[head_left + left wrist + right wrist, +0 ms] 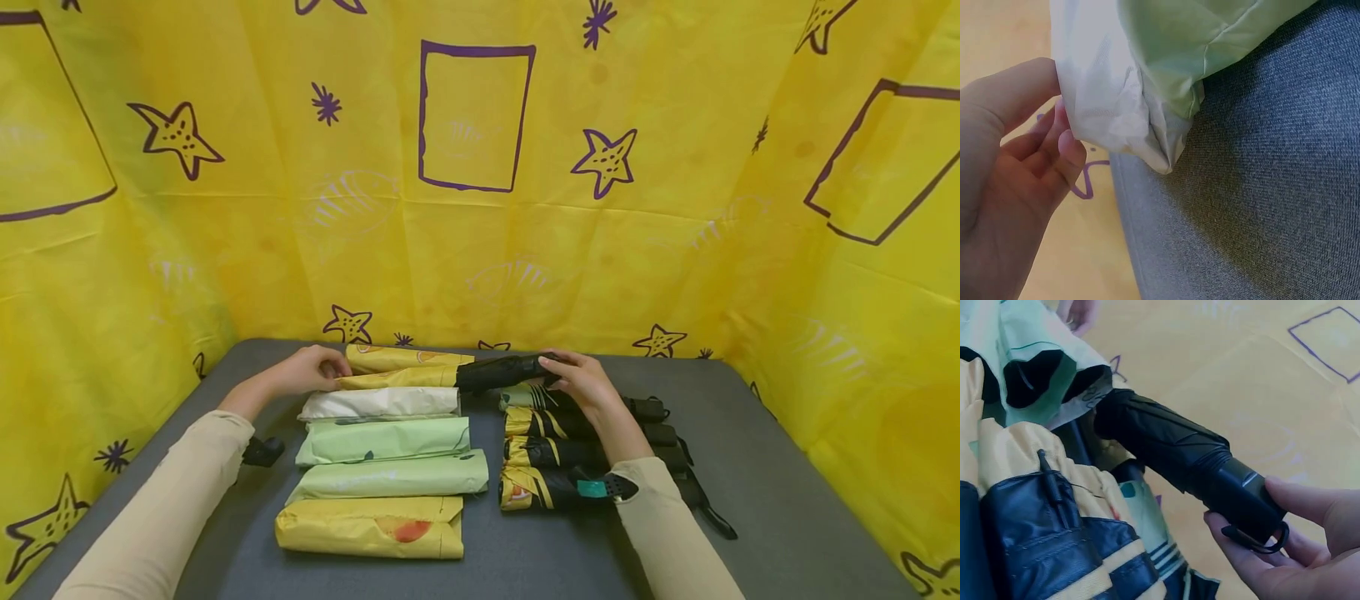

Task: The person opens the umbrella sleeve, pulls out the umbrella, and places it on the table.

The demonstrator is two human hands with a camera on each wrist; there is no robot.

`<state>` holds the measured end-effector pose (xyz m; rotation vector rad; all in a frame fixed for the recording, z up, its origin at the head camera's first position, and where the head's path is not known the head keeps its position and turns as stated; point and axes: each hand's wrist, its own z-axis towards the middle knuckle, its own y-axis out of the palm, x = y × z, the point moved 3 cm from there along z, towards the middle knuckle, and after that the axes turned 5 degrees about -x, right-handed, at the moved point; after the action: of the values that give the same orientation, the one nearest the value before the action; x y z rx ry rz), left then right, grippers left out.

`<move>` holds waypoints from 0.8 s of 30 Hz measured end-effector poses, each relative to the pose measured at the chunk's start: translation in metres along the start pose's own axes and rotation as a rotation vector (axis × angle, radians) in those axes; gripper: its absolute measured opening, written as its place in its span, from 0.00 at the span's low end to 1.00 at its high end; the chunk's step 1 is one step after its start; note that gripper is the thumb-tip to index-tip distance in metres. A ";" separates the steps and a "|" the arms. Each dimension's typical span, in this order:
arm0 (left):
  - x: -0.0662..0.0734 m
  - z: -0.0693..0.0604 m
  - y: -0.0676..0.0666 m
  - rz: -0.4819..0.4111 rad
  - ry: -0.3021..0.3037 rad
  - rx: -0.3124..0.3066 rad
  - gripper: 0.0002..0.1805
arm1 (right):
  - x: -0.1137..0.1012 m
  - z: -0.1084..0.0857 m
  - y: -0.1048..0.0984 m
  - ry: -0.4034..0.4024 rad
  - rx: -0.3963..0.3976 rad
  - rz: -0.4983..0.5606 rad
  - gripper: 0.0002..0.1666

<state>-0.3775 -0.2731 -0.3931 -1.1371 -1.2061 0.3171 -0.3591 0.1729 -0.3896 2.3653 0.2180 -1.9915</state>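
Note:
In the head view, my right hand [581, 379] grips the handle of a folded black umbrella [498, 372] at the back of the table. Thumb and fingers lie on either side of that handle [1244, 497] in the right wrist view. The umbrella's other end meets the mouth of a yellow umbrella sleeve [408, 377]; how far it reaches inside is hidden. My left hand [307, 371] pinches this sleeve's left end. A white sleeve [382, 403] lies just in front, and in the left wrist view the white sleeve [1107, 106] partly covers the fingertips.
Another yellow sleeve [408, 358] lies behind. Two green sleeves [386, 440] and a patterned yellow sleeve [367, 527] are lined up in front. Several folded umbrellas [562, 454] with black straps lie at right on the grey table [517, 558]. Yellow curtains [480, 250] surround the table.

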 end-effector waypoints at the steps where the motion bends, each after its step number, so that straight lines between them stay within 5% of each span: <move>1: -0.001 0.000 0.000 -0.001 0.001 0.001 0.08 | -0.001 -0.001 -0.001 -0.003 -0.002 0.010 0.29; 24: -0.008 -0.002 -0.002 -0.016 -0.011 0.035 0.10 | -0.009 -0.013 -0.038 -0.009 0.049 0.099 0.36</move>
<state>-0.3796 -0.2809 -0.3959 -1.0965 -1.2141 0.3309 -0.3531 0.2119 -0.3758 2.3460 0.0510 -1.9846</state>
